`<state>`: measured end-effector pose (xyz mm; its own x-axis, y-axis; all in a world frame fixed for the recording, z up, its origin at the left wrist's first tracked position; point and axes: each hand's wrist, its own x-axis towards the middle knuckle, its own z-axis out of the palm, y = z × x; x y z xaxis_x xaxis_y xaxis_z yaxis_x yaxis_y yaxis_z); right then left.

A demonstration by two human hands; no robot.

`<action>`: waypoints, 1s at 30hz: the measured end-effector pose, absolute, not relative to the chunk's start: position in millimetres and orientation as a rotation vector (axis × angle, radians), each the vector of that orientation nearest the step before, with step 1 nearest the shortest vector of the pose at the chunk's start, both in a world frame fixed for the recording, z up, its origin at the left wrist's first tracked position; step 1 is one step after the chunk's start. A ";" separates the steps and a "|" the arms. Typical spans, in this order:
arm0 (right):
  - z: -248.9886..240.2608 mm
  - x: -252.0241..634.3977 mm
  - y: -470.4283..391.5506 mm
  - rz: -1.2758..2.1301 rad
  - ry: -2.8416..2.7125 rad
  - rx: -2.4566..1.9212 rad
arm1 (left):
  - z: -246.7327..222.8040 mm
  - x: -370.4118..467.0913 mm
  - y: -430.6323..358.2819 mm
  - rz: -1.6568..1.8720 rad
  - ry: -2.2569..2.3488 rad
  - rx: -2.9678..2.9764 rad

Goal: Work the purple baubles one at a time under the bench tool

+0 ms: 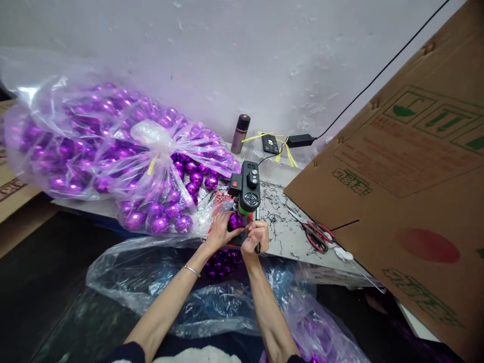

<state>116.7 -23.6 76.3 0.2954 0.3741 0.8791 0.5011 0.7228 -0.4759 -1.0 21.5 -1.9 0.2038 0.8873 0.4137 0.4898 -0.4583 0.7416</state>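
My left hand [220,231] grips a shiny purple faceted ball [236,221] from its left side, with fingers and thumb around it. That ball sits under the head of a small black bench drill press [249,189], which has a green ring and a red switch. My right hand [255,237] is closed round the black-ended lever [257,217] at the press's right side. Whether a bit touches the ball is hidden. Just below my hands, more purple balls [221,263] lie in an open clear plastic bag [124,269].
At the left, a big knotted clear bag [151,133] bulges with purple balls. A spray can [240,133] and a black power adapter [300,140] stand by the wall. Red-handled scissors [317,236] lie right, beside a large cardboard box [408,191]. Dark shavings litter the table [278,222].
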 end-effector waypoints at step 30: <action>123.0 121.0 -39.2 0.040 -1.338 -0.958 | 103.8 -106.6 59.1 0.114 2.139 2.197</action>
<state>121.0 -39.2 123.0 0.2893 0.5328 0.7952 0.4838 0.6355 -0.6018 -106.6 59.1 103.8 0.0266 0.9996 0.0018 0.9942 -0.0267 0.1042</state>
